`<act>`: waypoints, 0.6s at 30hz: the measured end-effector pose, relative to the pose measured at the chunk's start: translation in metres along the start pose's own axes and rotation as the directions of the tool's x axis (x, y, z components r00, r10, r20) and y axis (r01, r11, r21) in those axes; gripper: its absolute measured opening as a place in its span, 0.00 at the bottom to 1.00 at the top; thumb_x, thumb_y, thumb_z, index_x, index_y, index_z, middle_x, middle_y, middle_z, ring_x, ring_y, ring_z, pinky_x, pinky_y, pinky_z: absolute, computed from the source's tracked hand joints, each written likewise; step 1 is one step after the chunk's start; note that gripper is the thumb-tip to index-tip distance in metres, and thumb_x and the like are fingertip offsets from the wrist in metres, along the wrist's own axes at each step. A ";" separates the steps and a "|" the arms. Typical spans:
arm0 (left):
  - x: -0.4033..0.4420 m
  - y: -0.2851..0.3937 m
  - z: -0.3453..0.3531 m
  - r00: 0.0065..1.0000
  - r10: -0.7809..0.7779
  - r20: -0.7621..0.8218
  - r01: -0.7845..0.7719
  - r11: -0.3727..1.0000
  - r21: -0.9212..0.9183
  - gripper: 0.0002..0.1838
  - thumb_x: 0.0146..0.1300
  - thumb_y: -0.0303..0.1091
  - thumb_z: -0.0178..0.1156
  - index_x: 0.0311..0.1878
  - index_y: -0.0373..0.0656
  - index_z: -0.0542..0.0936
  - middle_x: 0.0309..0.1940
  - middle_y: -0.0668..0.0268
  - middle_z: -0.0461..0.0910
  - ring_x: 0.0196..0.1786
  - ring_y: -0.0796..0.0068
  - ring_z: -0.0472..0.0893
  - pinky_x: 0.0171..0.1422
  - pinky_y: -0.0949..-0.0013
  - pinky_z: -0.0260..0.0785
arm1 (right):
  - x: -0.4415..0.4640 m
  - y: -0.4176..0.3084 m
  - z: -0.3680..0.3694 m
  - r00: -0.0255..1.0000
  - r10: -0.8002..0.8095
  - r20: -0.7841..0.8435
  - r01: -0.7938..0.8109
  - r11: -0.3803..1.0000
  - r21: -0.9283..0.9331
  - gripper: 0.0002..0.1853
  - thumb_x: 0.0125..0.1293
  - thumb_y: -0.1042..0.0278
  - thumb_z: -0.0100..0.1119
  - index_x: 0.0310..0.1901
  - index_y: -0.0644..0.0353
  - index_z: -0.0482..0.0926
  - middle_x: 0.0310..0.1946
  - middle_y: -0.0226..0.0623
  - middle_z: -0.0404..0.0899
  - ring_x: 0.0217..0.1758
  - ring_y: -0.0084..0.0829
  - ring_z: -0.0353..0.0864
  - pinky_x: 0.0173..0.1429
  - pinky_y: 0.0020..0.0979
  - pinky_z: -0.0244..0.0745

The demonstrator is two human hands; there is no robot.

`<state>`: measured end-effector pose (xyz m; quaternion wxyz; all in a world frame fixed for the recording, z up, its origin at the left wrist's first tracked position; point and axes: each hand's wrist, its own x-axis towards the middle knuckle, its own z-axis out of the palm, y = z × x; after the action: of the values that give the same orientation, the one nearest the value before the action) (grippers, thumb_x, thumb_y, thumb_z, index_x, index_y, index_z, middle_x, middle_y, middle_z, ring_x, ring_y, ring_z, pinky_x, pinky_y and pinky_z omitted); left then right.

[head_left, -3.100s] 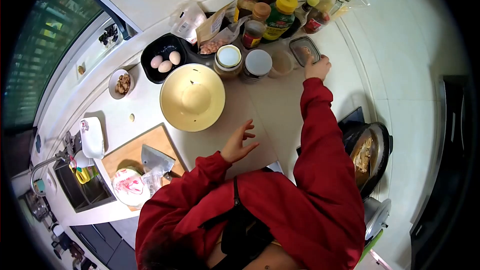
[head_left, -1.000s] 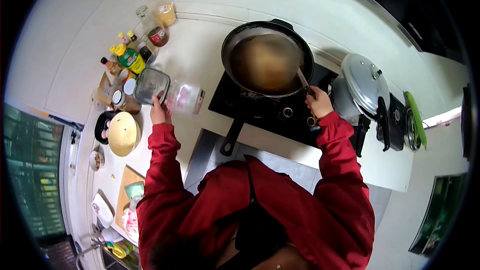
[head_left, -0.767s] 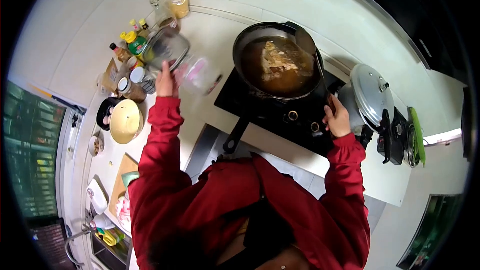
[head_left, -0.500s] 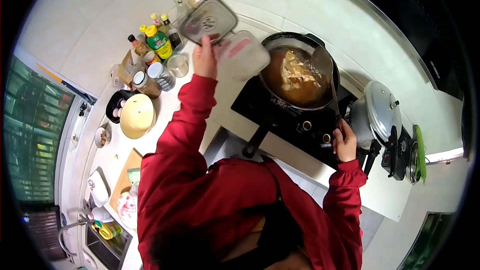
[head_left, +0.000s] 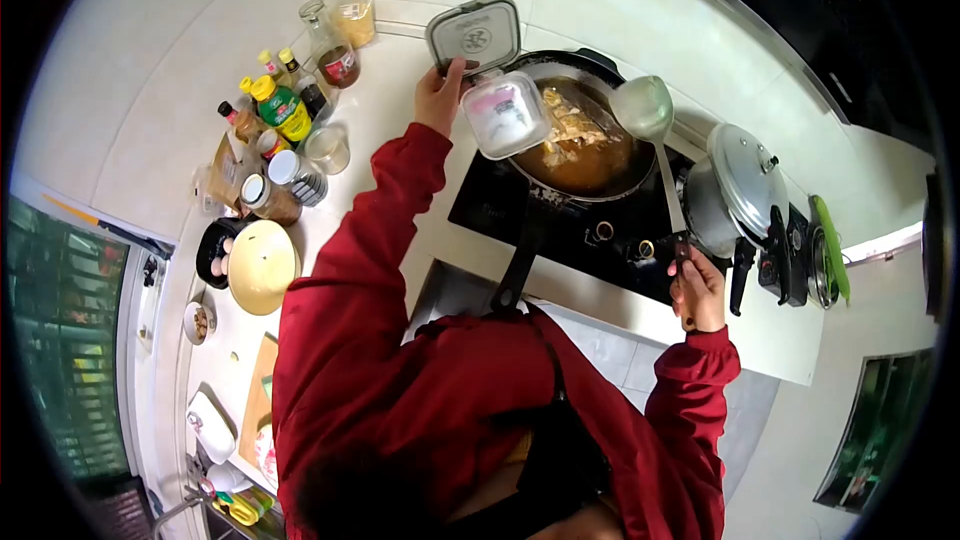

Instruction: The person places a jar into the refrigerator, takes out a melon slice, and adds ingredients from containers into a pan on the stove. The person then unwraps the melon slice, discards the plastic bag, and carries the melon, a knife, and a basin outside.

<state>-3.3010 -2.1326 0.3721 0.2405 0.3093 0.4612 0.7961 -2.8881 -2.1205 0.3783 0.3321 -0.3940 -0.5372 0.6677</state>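
My left hand [head_left: 439,98] is closed on a clear square seasoning box [head_left: 507,116] with its hinged grey lid raised. Some white grainy stuff shows inside the box, beside a pink patch. The box sits over the left rim of a dark wok [head_left: 590,190], which holds brown liquid and a pale, browned chunk of food [head_left: 572,126], possibly fish. In my right hand [head_left: 698,290] is the dark handle of a metal ladle [head_left: 642,108]. The ladle's bowl hangs above the wok's right edge, out of the liquid.
A silver pressure cooker [head_left: 742,175] stands right of the black cooktop [head_left: 480,202]. Several bottles and jars [head_left: 282,112] crowd the left counter, near a yellow bowl [head_left: 264,268] and a glass bottle [head_left: 332,50]. The wok's long handle [head_left: 515,275] points toward my body.
My left hand has brought the seasoning box right and closer to the wok, its inside now facing up. The ladle has lifted out from the wok and its bowl has turned.
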 end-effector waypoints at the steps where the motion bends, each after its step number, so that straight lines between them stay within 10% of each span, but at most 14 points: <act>1: 0.004 0.003 0.002 0.998 -0.049 0.044 0.042 0.989 0.141 0.14 0.60 0.39 0.51 0.35 0.36 0.76 0.25 0.72 0.76 0.24 0.86 0.71 0.27 0.83 0.62 | -0.008 -0.005 -0.003 0.999 0.012 0.034 -0.012 1.000 0.015 0.16 0.63 0.69 0.40 0.51 0.65 0.64 0.29 0.35 0.69 0.12 0.17 0.61 0.10 0.15 0.56; 6: 0.032 -0.003 0.003 0.964 -0.072 0.257 -0.077 0.848 0.525 0.15 0.58 0.42 0.52 0.31 0.37 0.78 0.21 0.71 0.75 0.23 0.86 0.70 0.28 0.80 0.64 | -0.037 -0.034 0.013 0.987 0.082 0.137 -0.088 0.995 0.039 0.16 0.61 0.73 0.40 0.51 0.68 0.65 0.27 0.36 0.71 0.12 0.19 0.62 0.12 0.16 0.57; 18: 0.052 -0.004 0.044 0.804 -0.421 0.419 -0.074 0.629 0.774 0.21 0.55 0.52 0.52 0.28 0.41 0.80 0.18 0.71 0.72 0.20 0.81 0.68 0.24 0.77 0.61 | -0.029 -0.027 0.046 0.949 0.172 0.262 -0.098 0.957 -0.272 0.18 0.60 0.76 0.43 0.53 0.66 0.64 0.27 0.32 0.70 0.15 0.16 0.65 0.15 0.17 0.63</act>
<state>-3.3050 -2.0702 0.4000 0.2932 0.5530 0.6867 0.3697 -2.9147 -2.1616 0.4147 0.1511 -0.3701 -0.6323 0.6636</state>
